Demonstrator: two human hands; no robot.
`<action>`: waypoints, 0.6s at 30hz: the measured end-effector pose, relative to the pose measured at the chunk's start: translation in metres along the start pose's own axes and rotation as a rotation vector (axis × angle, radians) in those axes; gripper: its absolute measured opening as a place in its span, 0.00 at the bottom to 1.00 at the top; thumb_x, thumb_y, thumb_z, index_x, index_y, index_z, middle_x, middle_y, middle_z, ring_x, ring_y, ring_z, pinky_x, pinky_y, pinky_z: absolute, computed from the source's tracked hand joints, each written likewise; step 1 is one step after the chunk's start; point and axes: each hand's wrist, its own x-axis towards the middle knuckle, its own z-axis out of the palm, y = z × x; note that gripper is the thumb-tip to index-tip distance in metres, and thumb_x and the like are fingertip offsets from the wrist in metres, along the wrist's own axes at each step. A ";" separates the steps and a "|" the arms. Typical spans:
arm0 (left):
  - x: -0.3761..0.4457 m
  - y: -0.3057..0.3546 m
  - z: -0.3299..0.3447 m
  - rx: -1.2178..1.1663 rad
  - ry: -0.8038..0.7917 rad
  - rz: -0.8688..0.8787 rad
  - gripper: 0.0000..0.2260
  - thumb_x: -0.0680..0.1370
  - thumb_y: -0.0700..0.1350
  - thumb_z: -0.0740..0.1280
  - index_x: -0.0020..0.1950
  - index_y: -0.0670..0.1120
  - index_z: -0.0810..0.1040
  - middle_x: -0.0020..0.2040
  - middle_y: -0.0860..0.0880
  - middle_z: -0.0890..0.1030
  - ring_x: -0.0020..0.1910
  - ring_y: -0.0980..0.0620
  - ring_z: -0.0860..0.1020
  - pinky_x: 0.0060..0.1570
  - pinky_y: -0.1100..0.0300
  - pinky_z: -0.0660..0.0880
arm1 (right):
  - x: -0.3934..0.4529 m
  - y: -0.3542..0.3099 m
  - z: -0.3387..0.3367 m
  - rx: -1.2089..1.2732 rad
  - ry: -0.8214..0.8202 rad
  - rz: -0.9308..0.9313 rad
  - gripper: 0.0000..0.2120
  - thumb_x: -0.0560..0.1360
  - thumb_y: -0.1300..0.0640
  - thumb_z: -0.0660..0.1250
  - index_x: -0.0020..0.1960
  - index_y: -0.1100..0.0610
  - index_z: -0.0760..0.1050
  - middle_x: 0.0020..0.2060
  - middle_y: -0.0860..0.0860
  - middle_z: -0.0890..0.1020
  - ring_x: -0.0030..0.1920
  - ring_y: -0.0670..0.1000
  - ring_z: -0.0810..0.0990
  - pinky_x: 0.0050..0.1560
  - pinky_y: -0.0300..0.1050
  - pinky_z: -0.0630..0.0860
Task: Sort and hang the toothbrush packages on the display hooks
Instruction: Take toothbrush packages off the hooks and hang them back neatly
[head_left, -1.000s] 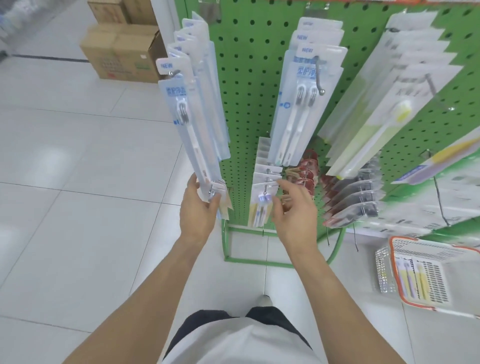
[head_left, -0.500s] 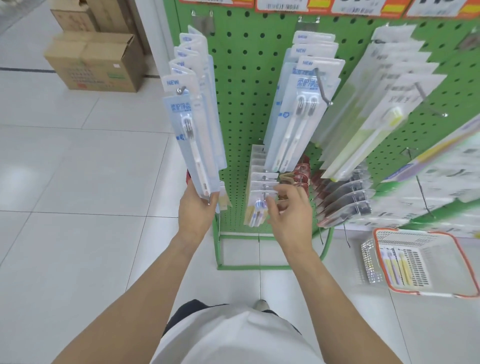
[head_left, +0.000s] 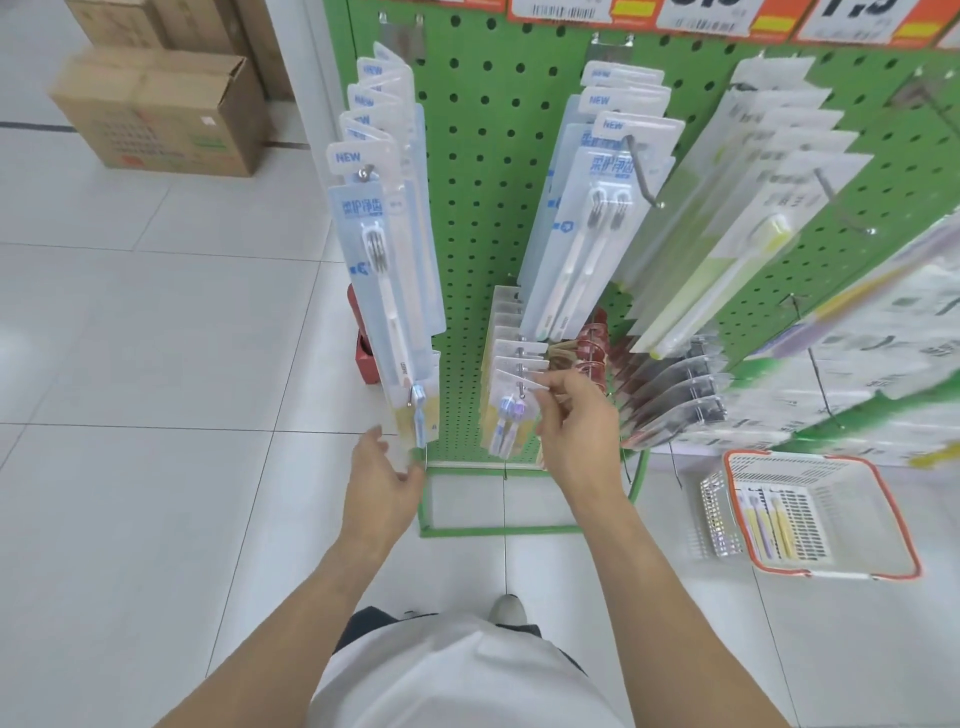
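Your right hand (head_left: 576, 431) pinches top corner of front toothbrush package (head_left: 511, 410) on low hook, centre of green pegboard (head_left: 483, 223), likely to seat or straighten it. Your left hand (head_left: 387, 473) hangs open, fingers loose, just below left-column packages (head_left: 384, 270), holding nothing. Basket (head_left: 831, 514) with more packages sits on floor, right of pegboard.

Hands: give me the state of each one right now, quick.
Left hand: open, fingers relaxed, holding nothing, just below the hanging single-toothbrush packages.
Right hand: pinching the front package on the lower hook.
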 end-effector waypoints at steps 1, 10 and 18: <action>-0.007 -0.004 0.003 0.055 -0.040 0.003 0.24 0.80 0.44 0.67 0.74 0.42 0.66 0.67 0.47 0.73 0.40 0.57 0.80 0.45 0.60 0.71 | -0.001 0.000 -0.001 0.001 0.008 -0.010 0.06 0.80 0.60 0.67 0.54 0.53 0.80 0.46 0.46 0.83 0.40 0.50 0.81 0.46 0.54 0.80; -0.025 0.035 0.031 0.026 -0.205 0.301 0.19 0.82 0.40 0.63 0.73 0.45 0.68 0.66 0.49 0.75 0.57 0.53 0.77 0.59 0.59 0.74 | -0.003 -0.004 -0.005 0.019 -0.019 -0.004 0.05 0.80 0.58 0.67 0.53 0.51 0.81 0.40 0.46 0.84 0.36 0.49 0.83 0.42 0.49 0.81; -0.016 0.074 0.045 -0.173 -0.036 0.367 0.07 0.84 0.44 0.61 0.61 0.49 0.75 0.51 0.56 0.81 0.48 0.67 0.77 0.48 0.72 0.72 | -0.001 -0.007 -0.014 0.085 -0.059 0.001 0.06 0.80 0.59 0.67 0.53 0.53 0.82 0.35 0.44 0.83 0.36 0.47 0.83 0.40 0.41 0.78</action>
